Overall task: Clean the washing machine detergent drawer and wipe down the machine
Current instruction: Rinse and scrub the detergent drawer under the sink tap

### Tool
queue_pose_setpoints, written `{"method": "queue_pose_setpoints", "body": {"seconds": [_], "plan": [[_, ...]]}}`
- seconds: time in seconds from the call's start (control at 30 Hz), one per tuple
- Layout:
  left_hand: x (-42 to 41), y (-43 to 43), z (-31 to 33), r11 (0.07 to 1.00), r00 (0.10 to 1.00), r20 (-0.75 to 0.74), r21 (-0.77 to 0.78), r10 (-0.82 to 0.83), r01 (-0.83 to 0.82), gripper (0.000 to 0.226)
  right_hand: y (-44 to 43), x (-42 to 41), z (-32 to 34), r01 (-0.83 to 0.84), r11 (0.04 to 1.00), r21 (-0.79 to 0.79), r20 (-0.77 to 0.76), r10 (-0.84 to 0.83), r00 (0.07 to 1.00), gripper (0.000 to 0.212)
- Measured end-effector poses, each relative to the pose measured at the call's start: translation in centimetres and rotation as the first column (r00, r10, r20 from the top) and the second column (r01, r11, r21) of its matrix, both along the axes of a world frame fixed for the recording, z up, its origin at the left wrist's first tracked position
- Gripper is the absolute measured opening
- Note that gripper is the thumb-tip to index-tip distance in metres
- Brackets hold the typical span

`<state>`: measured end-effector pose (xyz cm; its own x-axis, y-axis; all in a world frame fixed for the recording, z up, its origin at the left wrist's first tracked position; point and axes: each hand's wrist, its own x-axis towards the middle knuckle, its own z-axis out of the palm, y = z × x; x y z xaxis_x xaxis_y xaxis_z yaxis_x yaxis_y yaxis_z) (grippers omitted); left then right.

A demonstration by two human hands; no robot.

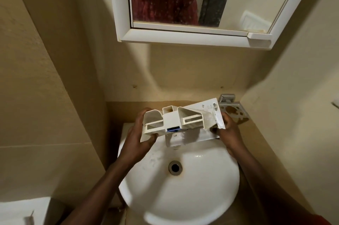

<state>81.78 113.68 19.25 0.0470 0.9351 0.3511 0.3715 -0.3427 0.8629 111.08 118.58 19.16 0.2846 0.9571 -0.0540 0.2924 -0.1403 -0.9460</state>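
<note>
Above the sink basin point(201, 178), left hand point(137, 136) and right hand point(229, 133) have a clamped grip on the detergent drawer point(183, 118); tilt compartments basinward to rinse.

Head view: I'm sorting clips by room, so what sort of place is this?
Most likely a small bathroom: a white wash basin with a drain, a mirrored cabinet on the wall above it, and a metal toothbrush holder fixed to the wall at right.

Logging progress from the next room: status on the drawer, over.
Hands: left hand and right hand grip opposite ends of detergent drawer. Drawer held above sink and tap. Grey wall holder close behind its right end.
</note>
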Motion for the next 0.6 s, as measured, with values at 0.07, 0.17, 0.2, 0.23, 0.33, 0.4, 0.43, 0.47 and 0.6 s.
{"method": "queue_pose_setpoints", "body": {"seconds": [0.07,0.17,0.2,0.23,0.33,0.4,0.43,0.47,0.6], "plan": [[-0.3,-0.1,0.1,1.000,1.000,-0.023,0.030,-0.002,0.003,0.074,0.0,-0.4,-0.2,0.007,1.000,0.014,0.087,-0.008,0.996,0.054],[-0.7,-0.4,0.6,0.996,0.997,-0.067,0.078,-0.044,0.049,0.068,-0.1,-1.0,-0.5,0.033,0.999,0.025,0.146,-0.036,0.989,0.040],[-0.6,-0.6,0.9,0.993,0.994,-0.097,0.093,-0.057,0.066,0.071,-0.1,-1.3,-0.7,0.047,0.998,0.031,0.134,-0.051,0.990,0.035],[-0.5,-0.7,1.2,0.990,0.989,-0.127,0.113,-0.069,0.083,0.074,-0.2,-1.6,-0.8,0.075,0.996,0.038,0.114,-0.079,0.990,0.028],[-0.4,-1.2,1.3,0.977,0.972,-0.219,0.173,-0.085,0.125,0.079,-0.5,-2.1,-1.2,0.143,0.990,0.016,0.019,-0.143,0.990,0.030],[-0.4,-1.4,1.1,0.968,0.964,-0.253,0.209,-0.085,0.140,0.078,-0.6,-2.2,-1.6,0.174,0.984,-0.038,-0.065,-0.176,0.982,0.044],[-0.4,-1.6,1.0,0.965,0.962,-0.257,0.215,-0.089,0.147,0.077,-0.8,-2.6,-1.4,0.193,0.980,-0.052,-0.150,-0.199,0.968,0.046],[-0.4,-1.7,1.0,0.966,0.962,-0.261,0.216,-0.086,0.145,0.077,-0.8,-2.8,-1.4,0.211,0.975,-0.066,-0.203,-0.220,0.954,0.046],[-0.6,-1.5,0.7,0.965,0.970,-0.234,0.230,-0.072,0.127,0.074,-1.6,-3.7,-0.7,0.214,0.977,-0.005,-0.188,-0.211,0.959,0.037]]}}
